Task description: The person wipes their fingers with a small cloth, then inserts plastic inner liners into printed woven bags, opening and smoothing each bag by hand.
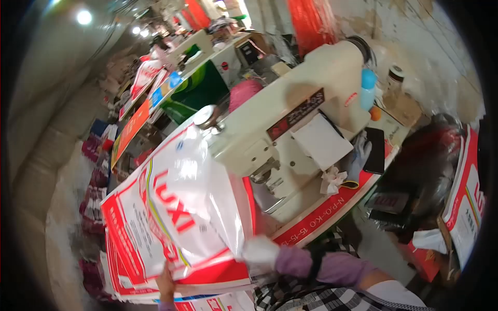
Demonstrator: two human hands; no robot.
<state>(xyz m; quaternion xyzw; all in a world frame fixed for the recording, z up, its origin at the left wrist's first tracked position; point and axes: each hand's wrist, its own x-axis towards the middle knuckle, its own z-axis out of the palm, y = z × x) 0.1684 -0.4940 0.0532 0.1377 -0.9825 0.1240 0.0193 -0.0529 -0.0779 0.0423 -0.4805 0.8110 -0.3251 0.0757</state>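
Observation:
A large white and red printed bag (192,207) lies on a stack of similar bags, left of a cream sewing machine (301,98). At the bag's lower edge is my left hand (166,284), its fingers on the printed surface and partly hidden at the frame bottom. My right hand (259,252), in a white glove and blurred by motion, is at the bag's right edge, below the machine's needle area. Its fingers cannot be made out.
On the machine table are a dark phone (374,151), a glove (358,161), crumpled paper (332,180) and a blue bottle (368,88). Black plastic and printed bags (464,207) stand at right. A person (162,54) is far back.

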